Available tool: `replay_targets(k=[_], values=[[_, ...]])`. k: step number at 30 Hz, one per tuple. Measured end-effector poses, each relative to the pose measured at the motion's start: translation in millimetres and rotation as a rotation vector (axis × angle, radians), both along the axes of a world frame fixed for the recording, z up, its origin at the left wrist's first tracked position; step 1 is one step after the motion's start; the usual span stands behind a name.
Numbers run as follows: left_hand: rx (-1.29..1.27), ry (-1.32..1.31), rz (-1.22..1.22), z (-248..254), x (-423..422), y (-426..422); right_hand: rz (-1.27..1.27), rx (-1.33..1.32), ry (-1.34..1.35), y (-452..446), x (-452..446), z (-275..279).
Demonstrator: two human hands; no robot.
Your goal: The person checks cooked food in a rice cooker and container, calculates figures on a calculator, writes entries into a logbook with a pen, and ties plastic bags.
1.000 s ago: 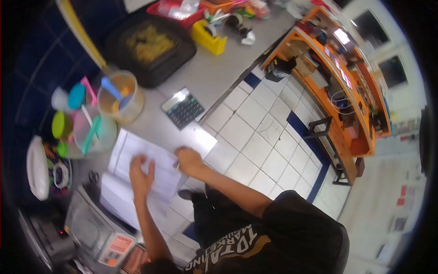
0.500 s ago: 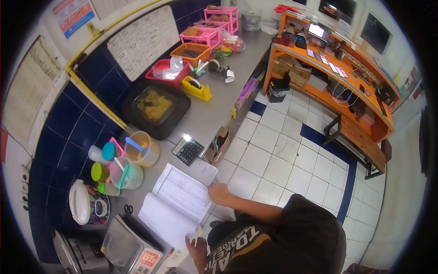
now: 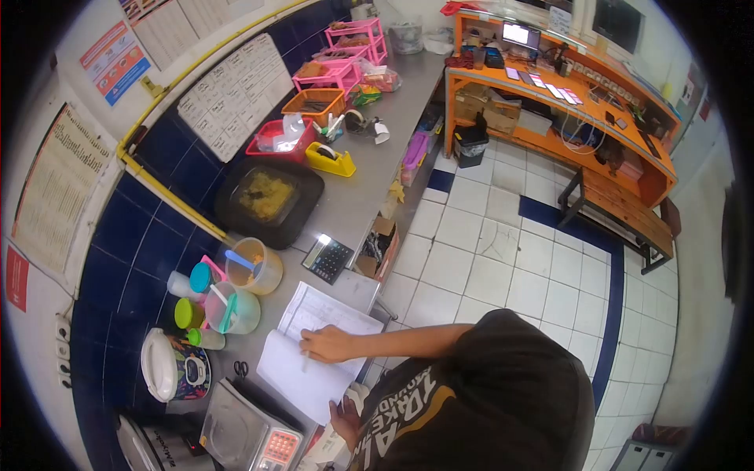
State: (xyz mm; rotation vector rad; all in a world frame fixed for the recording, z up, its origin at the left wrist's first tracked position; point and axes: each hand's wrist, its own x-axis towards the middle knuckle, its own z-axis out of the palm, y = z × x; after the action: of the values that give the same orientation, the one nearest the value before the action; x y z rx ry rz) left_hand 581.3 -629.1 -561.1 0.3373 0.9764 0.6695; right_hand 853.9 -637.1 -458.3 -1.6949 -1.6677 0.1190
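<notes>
An open book with white pages (image 3: 298, 385) lies on the steel counter, with lines and writing on its far page. My right hand (image 3: 334, 345) is over the middle of the book, its fingers closed round what looks like a pale pen (image 3: 305, 363). At the lower page edge is my left hand (image 3: 345, 420), fingers apart and touching the paper. A calculator (image 3: 327, 258) lies beyond the book. Small black scissors (image 3: 241, 368) are left of it, near a weighing scale (image 3: 251, 436).
Plastic containers (image 3: 255, 267) and a rice cooker (image 3: 177, 365) stand along the wall. Farther back are a black tray with yellow food (image 3: 267, 196), a yellow tape dispenser (image 3: 330, 160) and baskets. An orange desk (image 3: 550, 102) and wooden bench (image 3: 616, 208) are across the tiled floor.
My right hand has moved from the book's right edge onto its middle. My left hand was over the pages a second ago and is now at the lower edge. The view has shifted.
</notes>
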Motion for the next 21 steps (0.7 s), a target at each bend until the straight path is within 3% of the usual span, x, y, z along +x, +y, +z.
replay_targets(k=[2,6,8,9,11,15,17,21], values=[[0.099,0.173,-0.075,-8.5,-7.5,12.8,-0.214,-0.153,0.182,21.6,-17.5,-4.1],[0.337,0.316,-0.184,10.6,-13.5,12.5,-0.305,-0.414,0.229,46.0,-27.6,-38.4],[0.757,0.616,-0.334,59.6,6.4,2.0,-0.208,-0.651,0.141,52.9,-24.8,-63.5],[0.757,0.612,-0.340,54.3,6.1,6.1,-0.215,-0.652,0.142,53.4,-26.2,-67.9],[1.317,1.045,-0.313,53.7,15.0,13.1,-0.263,-0.690,0.250,48.3,-26.5,-70.2],[1.570,0.886,-0.588,90.1,36.1,29.9,-0.227,-0.802,0.367,37.1,-22.2,-72.9],[1.827,0.696,-0.649,66.1,41.3,47.0,-0.265,-0.638,0.362,32.3,-21.7,-90.7],[1.860,0.515,-0.728,67.5,58.9,53.5,-0.298,-0.670,0.391,21.4,-18.4,-92.7]])
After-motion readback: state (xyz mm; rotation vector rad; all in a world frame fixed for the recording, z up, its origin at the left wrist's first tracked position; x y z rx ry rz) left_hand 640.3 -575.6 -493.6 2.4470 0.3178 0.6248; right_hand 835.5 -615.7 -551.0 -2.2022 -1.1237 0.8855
